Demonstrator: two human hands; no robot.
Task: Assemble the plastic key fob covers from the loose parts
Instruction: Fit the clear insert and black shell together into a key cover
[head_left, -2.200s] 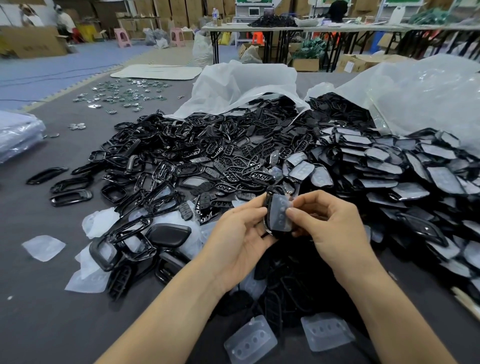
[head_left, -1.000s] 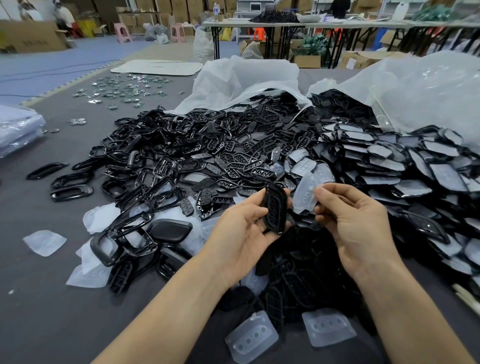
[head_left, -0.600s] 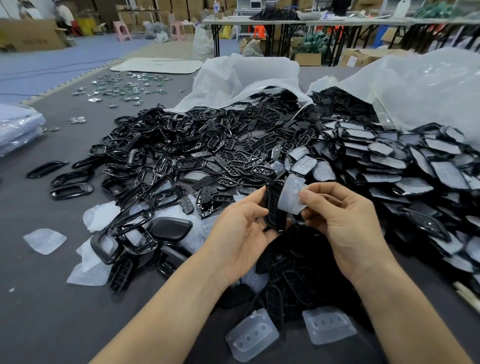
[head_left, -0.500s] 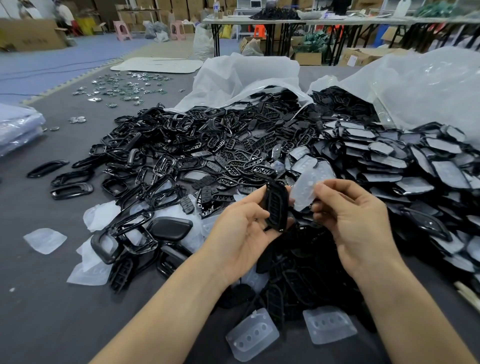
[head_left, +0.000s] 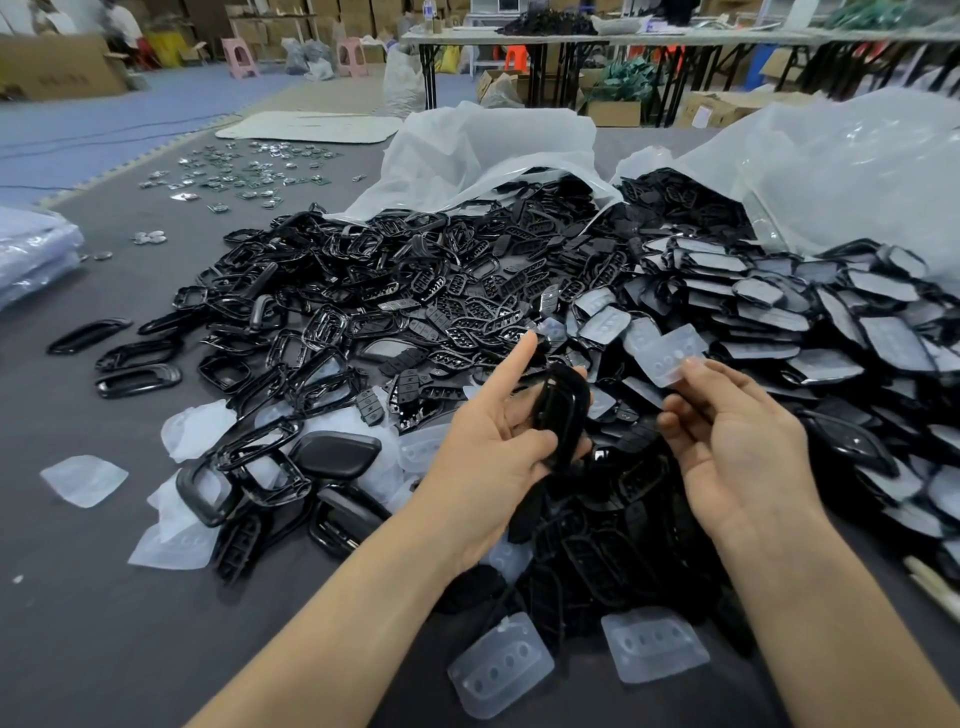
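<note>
My left hand (head_left: 493, 447) is gripping a black shell (head_left: 565, 410) between thumb and curled fingers (the index finger is sticking out straight, clear of it). My right hand (head_left: 743, 452) is pinching a clear pad (head_left: 667, 356) at its fingertips, just right of the shell and apart from it. Beyond both hands a pile (head_left: 467, 291) of black parts is lying on the grey floor (head_left: 104, 597). Two spare pads (head_left: 498, 667) are lying between my forearms.
</note>
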